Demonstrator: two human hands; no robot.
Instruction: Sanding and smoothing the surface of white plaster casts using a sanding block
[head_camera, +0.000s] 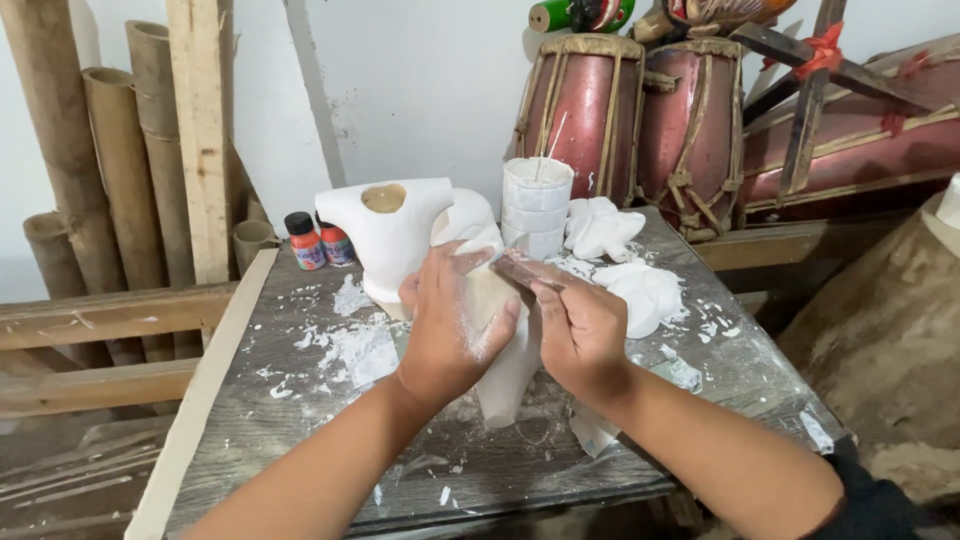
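Left hand (450, 325) wraps a white, dusty carved figure (505, 375); right hand (580, 330) pinches a small scraper (525, 268) against it. Behind the figure: two paint bottles (320, 240), two drums (635, 115).

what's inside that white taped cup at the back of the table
A thin pale stick pokes out of the white cup, leaning right. The cup's wall hides whatever else it holds. Red drums stand behind it.

A white wall (420, 90) stands behind the worn wooden table (300, 440); bamboo poles (120, 170) lean left, red drums (630, 110) right.
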